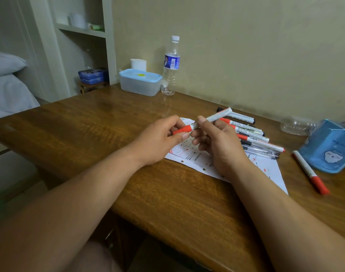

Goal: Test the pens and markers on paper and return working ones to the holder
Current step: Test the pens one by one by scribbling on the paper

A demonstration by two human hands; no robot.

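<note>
A clear plastic box with a pale blue lid and one ribbed, clear water bottle stand at the far edge of a glossy, grained wooden tabletop. Above the middle of it, a person's left hand pinches the red cap of a slim white marker, while the right hand closes thumb and fingers around its printed barrel. Beneath lies one white punched sheet of paper, flecked with red and black test strokes. Just beyond the right hand, a loose pile of markers and clear pens rests on the paper's far edge. One red-capped marker lies alone beside a blue square holder.
</note>
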